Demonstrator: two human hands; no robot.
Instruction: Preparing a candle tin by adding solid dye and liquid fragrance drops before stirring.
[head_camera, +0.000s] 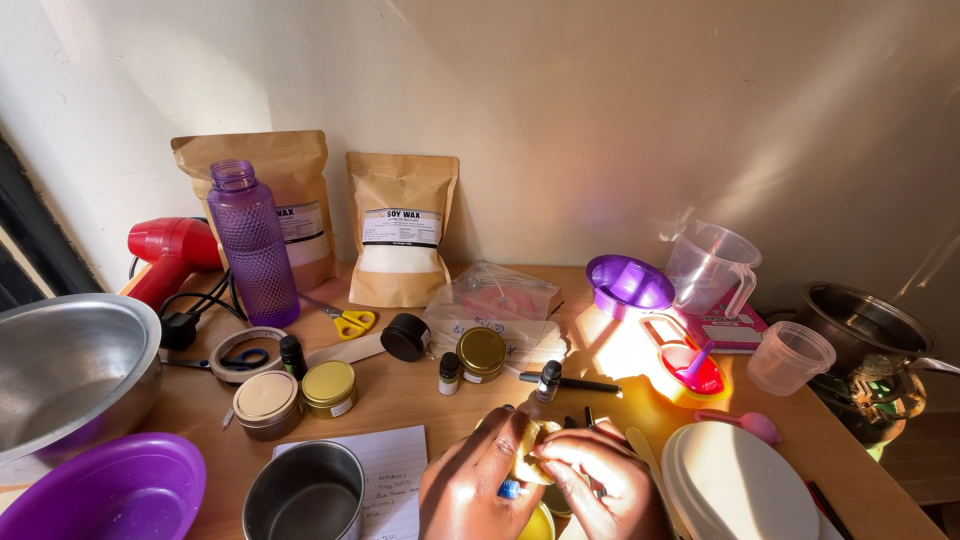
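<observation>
At the tabletop's (420, 395) front edge, the left hand (470, 490) and right hand (595, 485) meet, the fingers of both closed around one small pale, crumpled lump (530, 455), pinched between them just above a yellow tin (538, 525) that is mostly hidden under the hands. Counted across the wooden surface: two brown paper pouches (400, 240) stand against the wall at the back edge, with one purple ribbed bottle (255, 250) in front of the left one and one red hair dryer (170, 255) toward the back left corner. Two gold-lidded tins (330, 388) sit in the middle, beside one tin with a cream lid (267, 403) and one black round lid (405, 337). Three small dark dropper bottles (548, 380) stand among them. One pair of yellow-handled scissors (348, 322) lies near the bottle, and one roll of tape (245, 352) lies left of them. Along the left edge are one steel bowl (70, 370) and one purple bowl (100, 495); one steel cup (305, 495) stands at the front edge on a handwritten sheet (395, 470). Toward the right edge are one clear measuring jug (710, 265), one purple funnel-like dish (628, 283), one small clear cup (790, 357) and one steel pot (865, 325). Low sunlight falls across the tabletop and the plain cream wall (600, 110) behind.
</observation>
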